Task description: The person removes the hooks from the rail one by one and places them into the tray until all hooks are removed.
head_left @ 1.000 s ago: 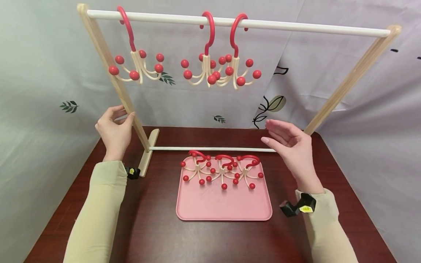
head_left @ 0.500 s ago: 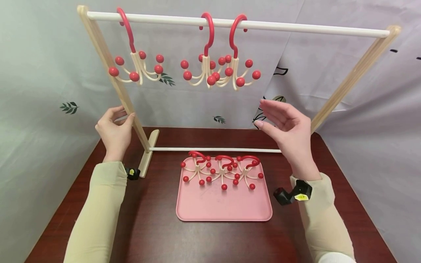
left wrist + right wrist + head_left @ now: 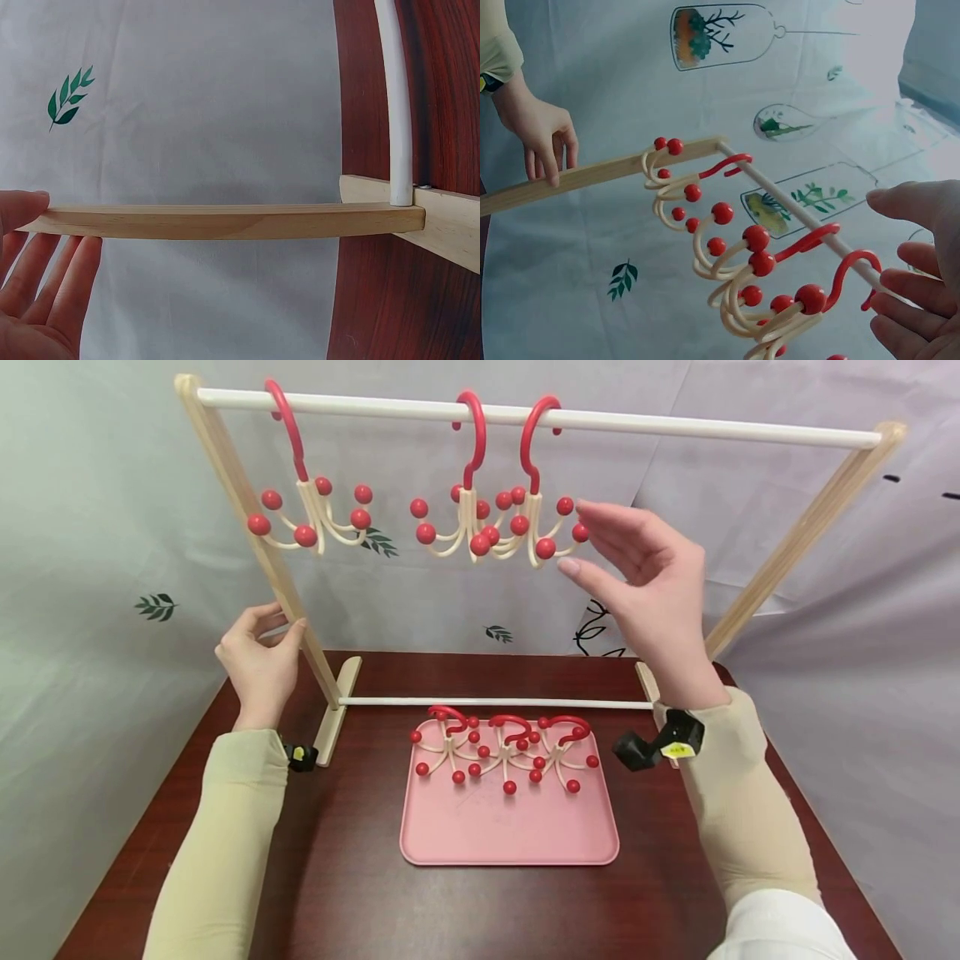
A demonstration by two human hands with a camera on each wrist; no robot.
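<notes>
My left hand pinches the left wooden post of a small rack, thumb on one side and fingers on the other. From the rack's white top rail hang several-armed hangers with red hooks and red ball tips: one at the left, and a middle hanger close beside a right hanger. My right hand is raised at the right hanger's ball tips, thumb and fingers spread apart, holding nothing. Three more such hangers lie along the far side of a pink tray.
The rack's right post stands behind my right forearm. A white lower bar joins the rack's feet just behind the tray. A dark red-brown table lies under everything, with pale printed cloth behind.
My right hand has risen from near the table's back edge to the height of the hanging hangers, moving slightly left. My left hand stays on the post; the hangers keep their places.
</notes>
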